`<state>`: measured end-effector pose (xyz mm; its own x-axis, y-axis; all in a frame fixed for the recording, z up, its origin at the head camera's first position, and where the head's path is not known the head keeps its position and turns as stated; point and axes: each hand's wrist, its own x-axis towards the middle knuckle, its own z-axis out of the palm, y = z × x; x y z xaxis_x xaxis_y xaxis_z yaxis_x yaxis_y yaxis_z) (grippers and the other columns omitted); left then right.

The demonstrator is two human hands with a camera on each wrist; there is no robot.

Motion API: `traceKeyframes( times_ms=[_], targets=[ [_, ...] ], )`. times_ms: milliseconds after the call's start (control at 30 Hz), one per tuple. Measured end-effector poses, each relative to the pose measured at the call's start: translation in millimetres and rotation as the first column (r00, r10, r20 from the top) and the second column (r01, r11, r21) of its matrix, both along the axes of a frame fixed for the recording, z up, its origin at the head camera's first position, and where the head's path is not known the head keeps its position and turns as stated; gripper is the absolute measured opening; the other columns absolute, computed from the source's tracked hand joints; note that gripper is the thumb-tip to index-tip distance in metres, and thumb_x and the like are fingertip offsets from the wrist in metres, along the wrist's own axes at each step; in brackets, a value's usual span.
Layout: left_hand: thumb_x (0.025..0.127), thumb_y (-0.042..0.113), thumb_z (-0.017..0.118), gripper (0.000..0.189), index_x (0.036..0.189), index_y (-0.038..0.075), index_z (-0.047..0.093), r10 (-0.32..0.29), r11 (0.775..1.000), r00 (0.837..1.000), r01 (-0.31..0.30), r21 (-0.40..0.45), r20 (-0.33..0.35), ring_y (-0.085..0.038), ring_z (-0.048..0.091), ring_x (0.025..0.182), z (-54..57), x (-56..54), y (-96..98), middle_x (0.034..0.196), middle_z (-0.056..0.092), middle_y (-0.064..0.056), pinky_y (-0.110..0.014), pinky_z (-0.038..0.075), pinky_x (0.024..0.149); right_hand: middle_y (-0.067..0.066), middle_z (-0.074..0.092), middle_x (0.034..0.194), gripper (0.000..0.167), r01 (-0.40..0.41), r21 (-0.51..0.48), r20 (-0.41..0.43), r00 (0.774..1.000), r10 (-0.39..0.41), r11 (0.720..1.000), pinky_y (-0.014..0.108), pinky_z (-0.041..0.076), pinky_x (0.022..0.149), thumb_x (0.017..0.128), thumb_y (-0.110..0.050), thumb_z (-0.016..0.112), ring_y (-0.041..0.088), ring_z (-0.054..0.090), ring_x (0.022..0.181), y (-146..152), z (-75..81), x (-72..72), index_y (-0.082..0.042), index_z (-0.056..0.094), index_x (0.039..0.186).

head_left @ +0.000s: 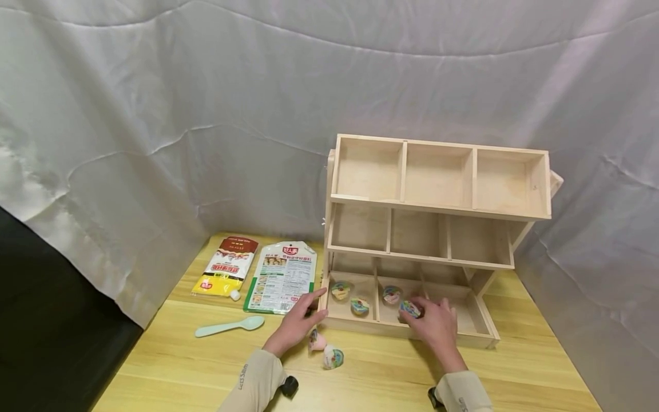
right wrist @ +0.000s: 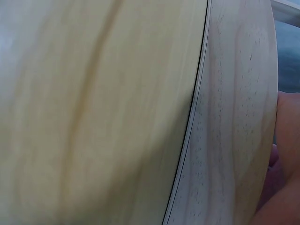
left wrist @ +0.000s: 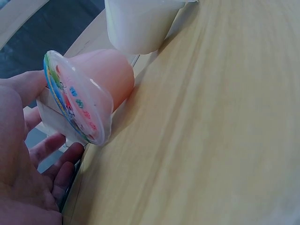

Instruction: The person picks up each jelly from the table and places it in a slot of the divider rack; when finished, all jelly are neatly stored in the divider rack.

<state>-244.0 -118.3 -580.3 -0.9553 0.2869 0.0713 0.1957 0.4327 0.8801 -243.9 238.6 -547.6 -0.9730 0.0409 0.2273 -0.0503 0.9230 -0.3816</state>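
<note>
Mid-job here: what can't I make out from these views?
Head: part of the small cup, behind the right hand pinching it.
Right wrist: that cup and that hand's fingertips, behind the tray's front wall.
Left wrist: the pale cup, lid mostly cut off by the top edge.
Head: fine print on the green-edged packet, too small.

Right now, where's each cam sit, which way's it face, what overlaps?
Head: on the head, facing forward and down at the shelf; left hand, right hand, sleeves show.
Left wrist: on that wrist, facing pink cup and white cup; left hand shows.
Right wrist: on that wrist, facing table and shelf's front board; part of right hand shows.
Head and left wrist share: left hand, both cups.
</note>
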Motion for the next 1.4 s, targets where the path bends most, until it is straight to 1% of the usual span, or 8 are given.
traceKeyframes(
  times_ms=[133,233,333,433,700,900,1233,1400],
  targets=[
    [0.105,0.042,0.059,0.056,0.158,0.035,0.042,-0.001,1.0,1.0,0.001,0.005,0.004,-0.033,0.051,0.136,-1.0,-0.6,-0.1,0.154,0.047,-0.008,-0.063,0.037,0.115,0.01,0.078,0.097,0.05,-0.012,-0.006,0.006,1.0,0.012,1.0,0.047,0.033,0.08,0.087,-0.05,0.08,0.033,0.052,0.093,-1.4,2.2,1.4,-0.016,0.076,0.123],
    [0.105,0.042,0.059,0.056,0.158,0.035,0.041,-0.002,1.0,1.0,0.002,0.007,0.005,-0.033,0.051,0.136,-2.2,-1.1,-0.2,0.154,0.047,-0.008,-0.063,0.037,0.115,0.013,0.078,0.105,0.049,-0.017,-0.012,0.016,1.0,0.017,1.0,0.053,0.035,0.086,0.088,-0.05,0.079,0.042,0.055,0.103,-1.9,2.9,2.3,-0.016,0.075,0.124],
    [0.105,0.041,0.059,0.056,0.158,0.036,0.041,-0.003,1.0,1.0,0.003,0.009,0.004,-0.033,0.051,0.136,-2.5,-1.2,0.3,0.154,0.046,-0.008,-0.063,0.037,0.115,0.018,0.076,0.114,0.049,-0.016,-0.023,0.033,0.999,0.017,1.0,0.06,0.034,0.096,0.089,-0.048,0.078,0.054,0.053,0.118,-2.5,4.0,3.1,-0.015,0.074,0.125],
    [0.106,0.039,0.059,0.056,0.158,0.035,0.041,-0.004,1.0,1.0,0.004,0.009,0.002,-0.033,0.051,0.136,-2.7,-1.3,0.7,0.154,0.046,-0.008,-0.063,0.037,0.114,0.02,0.075,0.117,0.049,-0.012,-0.032,0.05,0.999,0.013,0.999,0.064,0.033,0.099,0.089,-0.047,0.078,0.058,0.049,0.125,-2.8,4.5,3.5,-0.014,0.074,0.125],
    [0.105,0.04,0.06,0.056,0.158,0.036,0.041,0.003,1.0,1.0,-0.003,-0.003,-0.002,-0.032,0.05,0.138,-3.3,-0.4,0.8,0.155,0.046,-0.007,-0.062,0.036,0.116,0.017,0.076,0.107,0.048,-0.007,-0.036,0.041,0.999,0.008,0.999,0.055,0.036,0.088,0.087,-0.046,0.081,0.044,0.054,0.108,-4.0,4.4,3.4,-0.014,0.075,0.122],
    [0.106,0.038,0.06,0.056,0.158,0.034,0.042,0.003,1.0,1.0,-0.003,-0.002,-0.011,-0.033,0.051,0.137,-2.2,0.2,0.9,0.154,0.047,-0.008,-0.063,0.036,0.115,0.018,0.076,0.109,0.049,-0.008,-0.046,0.055,0.998,0.011,0.999,0.055,0.036,0.087,0.087,-0.046,0.081,0.045,0.054,0.107,-5.0,4.9,2.9,-0.014,0.075,0.123],
    [0.105,0.041,0.06,0.057,0.158,0.036,0.041,0.003,1.0,1.0,-0.004,-0.009,-0.009,-0.033,0.051,0.136,-4.8,-0.1,0.2,0.154,0.046,-0.007,-0.064,0.037,0.115,0.014,0.076,0.102,0.055,-0.005,-0.057,0.083,0.996,0.009,0.998,0.053,0.038,0.086,0.086,-0.05,0.081,0.041,0.054,0.105,-5.2,6.6,3.4,-0.013,0.074,0.125],
    [0.105,0.04,0.06,0.056,0.158,0.035,0.041,0.006,1.0,1.0,-0.007,-0.012,-0.014,-0.032,0.052,0.136,-3.9,-0.3,0.5,0.154,0.047,-0.007,-0.063,0.038,0.114,0.014,0.076,0.101,0.055,-0.002,-0.051,0.08,0.997,0.006,0.999,0.054,0.038,0.088,0.086,-0.05,0.08,0.044,0.054,0.109,-5.3,7.4,3.4,-0.012,0.073,0.125]
  ],
)
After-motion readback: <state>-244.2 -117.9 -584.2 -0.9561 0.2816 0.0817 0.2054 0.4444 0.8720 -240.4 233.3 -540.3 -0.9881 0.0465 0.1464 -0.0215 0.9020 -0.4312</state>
